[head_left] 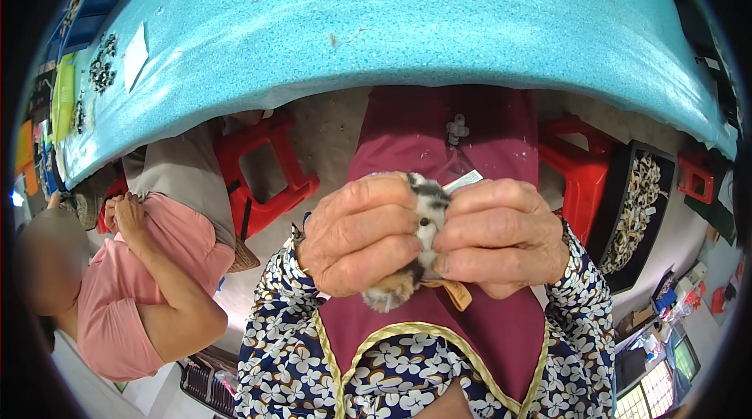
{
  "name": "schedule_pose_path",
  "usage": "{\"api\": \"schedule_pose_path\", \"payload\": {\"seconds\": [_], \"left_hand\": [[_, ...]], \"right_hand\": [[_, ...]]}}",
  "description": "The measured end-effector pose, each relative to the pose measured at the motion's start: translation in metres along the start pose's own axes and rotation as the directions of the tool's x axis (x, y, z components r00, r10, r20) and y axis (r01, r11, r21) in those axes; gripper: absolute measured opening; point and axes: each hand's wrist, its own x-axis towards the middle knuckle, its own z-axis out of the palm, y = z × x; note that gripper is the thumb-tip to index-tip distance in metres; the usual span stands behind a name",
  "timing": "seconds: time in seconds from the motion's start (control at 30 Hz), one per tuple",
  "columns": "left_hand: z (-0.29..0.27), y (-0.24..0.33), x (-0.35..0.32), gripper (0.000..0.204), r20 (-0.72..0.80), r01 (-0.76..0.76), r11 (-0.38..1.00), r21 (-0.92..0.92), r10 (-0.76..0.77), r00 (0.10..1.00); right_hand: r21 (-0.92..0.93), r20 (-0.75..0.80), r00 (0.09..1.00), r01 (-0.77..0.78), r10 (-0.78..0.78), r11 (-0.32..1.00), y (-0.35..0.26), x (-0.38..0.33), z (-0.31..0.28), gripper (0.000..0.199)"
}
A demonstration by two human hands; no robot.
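Observation:
Between my two hands, above my maroon apron (478, 341), is a small plush toy (428, 207) with white, black and brown fur. A round black eye shows on its white part. My left hand (364, 235) wraps its curled fingers round the toy's left side. From the other side my right hand (501, 235) pinches it, fingertips pressed on the fur. A white tag (464, 181) sticks out at the top, and a tan strip (456, 294) hangs below. The fingers cover much of the toy.
Ahead spreads a table with a turquoise cover (407, 27); small black parts (102, 63) and a white card (136, 57) lie at its left. A person in pink (149, 270) sits at my left. Red stools (262, 172) flank me. A black crate (634, 215) holding several furry pieces stands right.

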Motion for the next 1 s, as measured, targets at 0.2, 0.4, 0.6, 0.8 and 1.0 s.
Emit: {"api": "schedule_pose_path", "payload": {"seconds": [0.2,0.4,0.6,0.8,1.0], "left_hand": [[0.014,-0.016,-0.004,0.05,-0.027,0.18,0.975,-0.128,-0.185,0.982],[0.043,0.007,-0.056,0.03,-0.083,0.602,0.751,-0.271,-0.642,0.763],[0.062,0.014,-0.067,0.02,0.097,0.832,0.448,-0.328,-0.86,0.501],[0.065,0.011,-0.066,0.033,0.212,0.759,0.519,-0.392,-0.753,0.624],[0.062,0.009,-0.06,0.04,0.233,0.677,0.649,-0.346,-0.64,0.733]], "right_hand": [[0.029,-0.006,0.98,-0.2,0.201,0.979,0.003,-0.004,0.01,0.028],[0.567,0.315,0.402,-0.806,0.859,0.169,-0.009,-0.048,0.037,0.018],[0.38,0.396,0.267,-0.919,0.879,0.107,-0.011,-0.066,0.03,0.016],[0.161,0.443,0.464,-0.883,0.767,0.441,0.009,-0.065,-0.002,0.007],[-0.644,0.135,0.662,-0.507,0.738,0.573,0.075,-0.076,-0.011,0.017]]}}
